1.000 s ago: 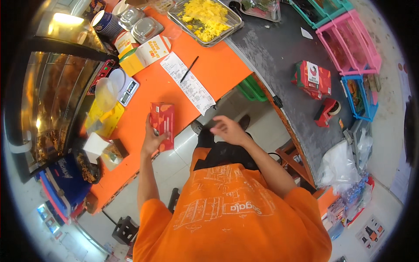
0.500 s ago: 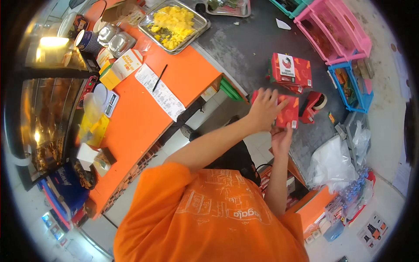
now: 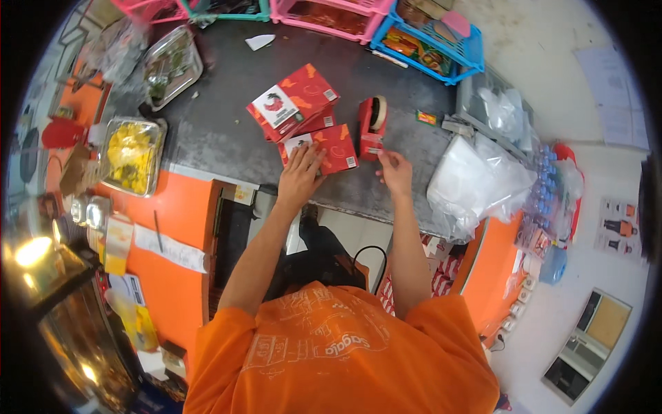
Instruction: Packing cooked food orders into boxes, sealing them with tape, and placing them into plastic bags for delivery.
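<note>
A red printed cardboard box (image 3: 338,143) with a white label lies at the near edge of the dark worktop. My left hand (image 3: 301,169) rests on its near left part, fingers stretched out and lying flat. Just behind it sits a stack of similar red boxes (image 3: 314,90), the top one set askew. My right hand (image 3: 396,172) is beside the near end of a red tape dispenser (image 3: 365,141), fingers bent and thumb apart. Whether its fingertips touch the tape is too small to tell. A tape roll (image 3: 378,112) sits in the dispenser.
Pink basket (image 3: 331,27) and blue basket (image 3: 441,58) line the back. White plastic bags (image 3: 472,179) lie at right. At left stand a tray of yellow food (image 3: 131,157) and a tray of greens (image 3: 172,65). An orange counter (image 3: 179,207) adjoins.
The red box, held in both hands before, now lies on the worktop under my left hand. My right hand has left it and moved to the tape dispenser. The view has turned rightward.
</note>
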A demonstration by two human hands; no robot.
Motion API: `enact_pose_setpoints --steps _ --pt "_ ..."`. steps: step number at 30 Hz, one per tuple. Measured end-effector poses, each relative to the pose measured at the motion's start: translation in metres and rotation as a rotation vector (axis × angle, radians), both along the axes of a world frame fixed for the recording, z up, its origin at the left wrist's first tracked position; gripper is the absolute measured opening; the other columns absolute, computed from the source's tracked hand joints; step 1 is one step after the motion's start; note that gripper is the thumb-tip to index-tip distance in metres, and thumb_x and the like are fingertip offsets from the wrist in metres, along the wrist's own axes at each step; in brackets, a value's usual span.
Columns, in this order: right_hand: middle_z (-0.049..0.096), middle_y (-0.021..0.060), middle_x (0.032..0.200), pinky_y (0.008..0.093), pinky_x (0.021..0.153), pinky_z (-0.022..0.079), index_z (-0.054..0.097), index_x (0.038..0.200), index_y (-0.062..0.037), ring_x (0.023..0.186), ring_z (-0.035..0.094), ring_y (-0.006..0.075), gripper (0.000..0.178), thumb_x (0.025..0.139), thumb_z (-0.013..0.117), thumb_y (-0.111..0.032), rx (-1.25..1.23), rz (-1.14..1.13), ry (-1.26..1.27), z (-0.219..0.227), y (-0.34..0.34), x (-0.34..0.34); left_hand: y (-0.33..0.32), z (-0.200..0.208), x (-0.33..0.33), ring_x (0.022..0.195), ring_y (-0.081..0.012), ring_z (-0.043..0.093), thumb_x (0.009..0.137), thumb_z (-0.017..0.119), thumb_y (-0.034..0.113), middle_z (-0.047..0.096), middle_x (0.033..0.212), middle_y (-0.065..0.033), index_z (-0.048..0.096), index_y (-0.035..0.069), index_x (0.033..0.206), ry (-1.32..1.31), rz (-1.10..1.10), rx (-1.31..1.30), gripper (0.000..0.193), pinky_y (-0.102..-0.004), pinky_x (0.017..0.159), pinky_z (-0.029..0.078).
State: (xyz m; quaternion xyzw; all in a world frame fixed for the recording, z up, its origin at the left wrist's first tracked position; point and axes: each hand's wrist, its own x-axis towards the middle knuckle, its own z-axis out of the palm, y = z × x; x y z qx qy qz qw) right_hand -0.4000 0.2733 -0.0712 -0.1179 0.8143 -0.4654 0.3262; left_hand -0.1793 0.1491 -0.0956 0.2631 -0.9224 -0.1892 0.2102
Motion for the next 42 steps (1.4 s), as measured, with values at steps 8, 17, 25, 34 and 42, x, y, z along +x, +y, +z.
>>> enact_pose_setpoints --steps 8,17,25,34,42 --pt "0.069 0.0102 0.101 0.0318 0.065 0.056 0.064 0.11 0.0018 0.073 0.068 0.0187 0.041 0.092 0.066 -0.035 -0.06 -0.017 -0.444 0.009 -0.028 -0.03 -0.032 -0.003 0.003 0.131 -0.0278 0.046 0.07 0.08 0.031 0.052 0.138 -0.0071 0.056 0.014 0.13 -0.036 -0.081 -0.069 0.067 -0.0453 0.113 0.033" --pt "0.066 0.0062 0.072 0.0277 0.056 0.05 0.07 0.09 -0.0006 0.07 0.066 0.014 0.025 0.095 0.062 -0.024 0.142 0.296 0.557 -0.058 0.019 0.035 -0.026 0.005 -0.001 0.132 -0.0275 0.045 0.066 0.082 0.025 0.051 0.139 -0.0065 0.057 0.015 0.127 -0.003 -0.003 0.007 0.066 -0.0454 0.114 0.032" --pt "0.062 0.0064 0.063 0.0294 0.045 0.045 0.066 0.081 0.0001 0.049 0.061 0.0133 0.03 0.092 0.067 -0.027 -0.043 0.099 -0.128 -0.042 -0.046 0.124 -0.028 0.016 0.0 0.132 -0.0291 0.044 0.066 0.081 0.018 0.052 0.137 -0.0079 0.058 0.014 0.125 -0.009 -0.021 0.087 0.064 -0.0457 0.115 0.03" --pt "0.068 0.022 0.084 0.0417 0.063 0.051 0.066 0.085 0.0021 0.071 0.066 0.0352 0.025 0.087 0.068 -0.022 -0.08 0.339 0.589 -0.051 -0.044 0.113 -0.04 -0.004 -0.001 0.113 -0.0351 0.052 0.074 0.077 0.023 0.055 0.127 -0.0122 0.059 0.009 0.121 0.053 0.027 0.105 0.052 -0.0469 0.1 0.038" --pt "0.07 0.0193 0.088 0.0439 0.075 0.052 0.066 0.101 -0.0037 0.085 0.069 0.0342 0.043 0.093 0.057 -0.045 -0.319 0.214 0.627 0.031 -0.194 -0.022 -0.106 0.008 -0.009 0.115 -0.0294 0.057 0.089 0.064 0.047 0.063 0.117 -0.0176 0.052 0.0 0.126 0.435 0.677 0.64 0.062 -0.0428 0.104 0.036"
